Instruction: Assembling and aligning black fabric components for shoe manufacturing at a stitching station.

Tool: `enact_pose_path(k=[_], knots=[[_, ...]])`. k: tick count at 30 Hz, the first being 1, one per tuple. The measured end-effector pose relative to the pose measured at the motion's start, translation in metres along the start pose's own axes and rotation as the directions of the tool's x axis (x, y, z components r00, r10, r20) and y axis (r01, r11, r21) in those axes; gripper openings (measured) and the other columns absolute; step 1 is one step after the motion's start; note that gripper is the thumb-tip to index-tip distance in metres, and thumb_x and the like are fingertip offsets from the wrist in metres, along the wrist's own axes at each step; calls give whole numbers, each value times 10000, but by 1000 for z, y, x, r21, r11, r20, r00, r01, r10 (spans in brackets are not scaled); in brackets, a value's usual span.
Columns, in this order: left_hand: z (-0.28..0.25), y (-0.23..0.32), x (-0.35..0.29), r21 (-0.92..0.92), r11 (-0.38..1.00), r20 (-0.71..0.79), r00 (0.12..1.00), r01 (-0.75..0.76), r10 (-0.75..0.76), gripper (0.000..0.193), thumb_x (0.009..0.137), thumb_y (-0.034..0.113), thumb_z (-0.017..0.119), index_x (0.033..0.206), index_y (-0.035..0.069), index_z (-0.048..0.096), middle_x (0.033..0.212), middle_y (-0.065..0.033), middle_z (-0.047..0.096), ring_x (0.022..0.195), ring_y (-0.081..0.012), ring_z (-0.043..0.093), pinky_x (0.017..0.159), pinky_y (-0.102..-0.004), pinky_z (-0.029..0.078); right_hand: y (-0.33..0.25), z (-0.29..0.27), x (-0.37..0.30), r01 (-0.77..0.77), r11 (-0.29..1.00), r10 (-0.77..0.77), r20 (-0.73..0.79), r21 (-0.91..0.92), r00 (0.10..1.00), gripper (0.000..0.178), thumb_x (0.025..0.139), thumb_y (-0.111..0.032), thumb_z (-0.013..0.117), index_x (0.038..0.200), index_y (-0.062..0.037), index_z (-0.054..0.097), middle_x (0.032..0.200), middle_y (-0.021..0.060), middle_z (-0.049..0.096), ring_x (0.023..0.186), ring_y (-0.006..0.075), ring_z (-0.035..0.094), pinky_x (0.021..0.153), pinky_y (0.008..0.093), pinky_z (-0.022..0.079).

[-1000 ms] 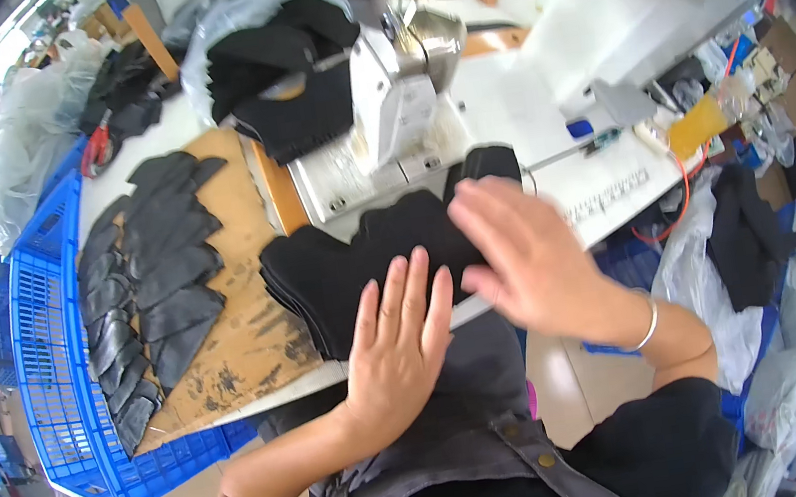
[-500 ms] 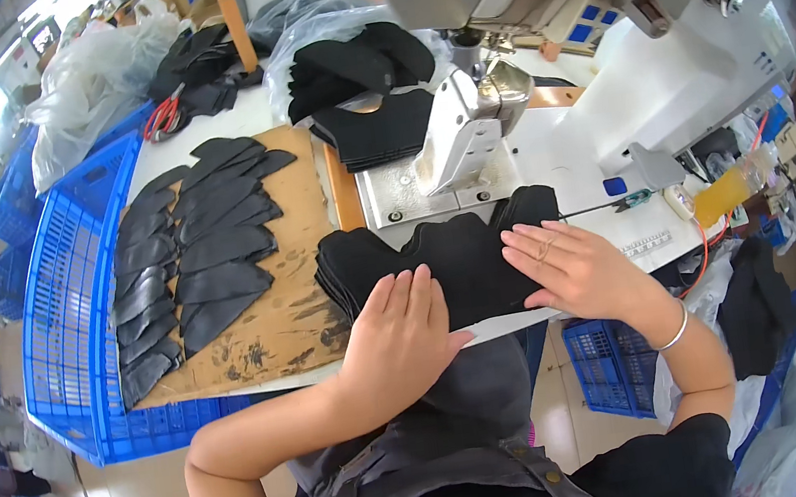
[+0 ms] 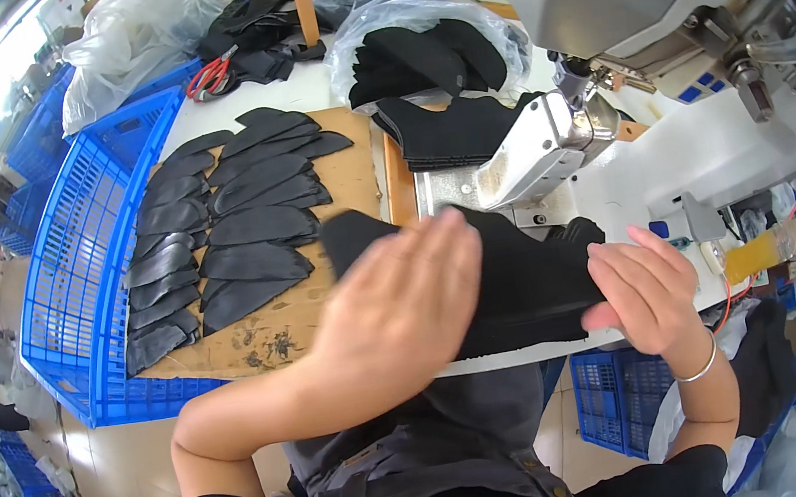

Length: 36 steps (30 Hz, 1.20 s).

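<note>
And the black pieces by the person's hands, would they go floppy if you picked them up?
Probably a bit floppy: the black pieces look thin and cloth-like. The stack might slide apart, since its layered edges show unevenly near the right hand and I see nothing tying them. They probably wouldn't roll, because they lie flat.

2 hands [image 3: 409, 292] [image 3: 647, 291], 1 bracelet [image 3: 709, 364], 1 red-handled scissors [image 3: 210, 75], 1 cardboard sheet [image 3: 349, 179], 2 columns dark pieces [image 3: 264, 225].
</note>
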<state>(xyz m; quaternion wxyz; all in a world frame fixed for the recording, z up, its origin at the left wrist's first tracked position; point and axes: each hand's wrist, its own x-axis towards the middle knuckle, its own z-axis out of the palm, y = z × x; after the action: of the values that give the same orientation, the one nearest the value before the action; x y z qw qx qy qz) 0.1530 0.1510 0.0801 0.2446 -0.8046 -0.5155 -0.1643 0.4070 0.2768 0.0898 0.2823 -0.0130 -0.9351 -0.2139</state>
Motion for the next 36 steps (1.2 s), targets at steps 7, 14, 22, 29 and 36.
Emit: enact_pose_path(k=[7, 14, 22, 29, 36], knots=[[24, -100, 16, 272, 901, -174, 938, 338, -300, 395, 791, 82, 571, 1171, -21, 552, 1204, -153, 620, 1118, -255, 613, 875, -340, 506, -15, 18, -26, -246, 933, 248, 24, 263, 968, 345, 763, -71, 642, 1089, 37, 617, 1066, 185, 669, 904, 323, 667, 753, 371, 554], [141, -85, 112, 97, 993, 251, 964, 67, -89, 448, 855, 204, 562, 1234, -32, 534, 1285, -177, 574, 1208, -293, 546, 1017, -370, 411, -39, 43, -22, -325, 874, 304, 114, 361, 946, 370, 695, -8, 681, 1061, 1, 624, 1080, 146, 663, 935, 302, 653, 737, 355, 552], [114, -119, 43, -356, 922, 156, 982, 155, -105, 574, 853, 339, 657, 1324, 52, 496, 1337, -184, 514, 1280, -334, 450, 1078, -426, 343, -42, 45, -27, -345, 832, 296, 180, 434, 938, 361, 671, 4, 681, 1029, 0, 634, 1058, 139, 665, 920, 306, 653, 747, 361, 552], [59, -172, -73, -395, 787, 483, 836, 474, -261, 137, 828, 146, 671, 937, 64, 670, 866, -80, 632, 805, -229, 611, 700, -328, 497, -38, 51, -15, -316, 817, 287, 134, 482, 948, 329, 697, 21, 650, 1026, 19, 634, 1055, 158, 662, 902, 327, 655, 745, 375, 555], [68, -157, -88, -239, 943, 343, 929, 231, -141, 375, 773, 89, 647, 1145, 102, 608, 1149, -55, 555, 1038, -256, 551, 924, -397, 420, -43, 52, 4, -267, 815, 234, 129, 515, 964, 315, 708, 11, 654, 1023, 20, 634, 1047, 151, 665, 886, 311, 660, 736, 366, 556]])
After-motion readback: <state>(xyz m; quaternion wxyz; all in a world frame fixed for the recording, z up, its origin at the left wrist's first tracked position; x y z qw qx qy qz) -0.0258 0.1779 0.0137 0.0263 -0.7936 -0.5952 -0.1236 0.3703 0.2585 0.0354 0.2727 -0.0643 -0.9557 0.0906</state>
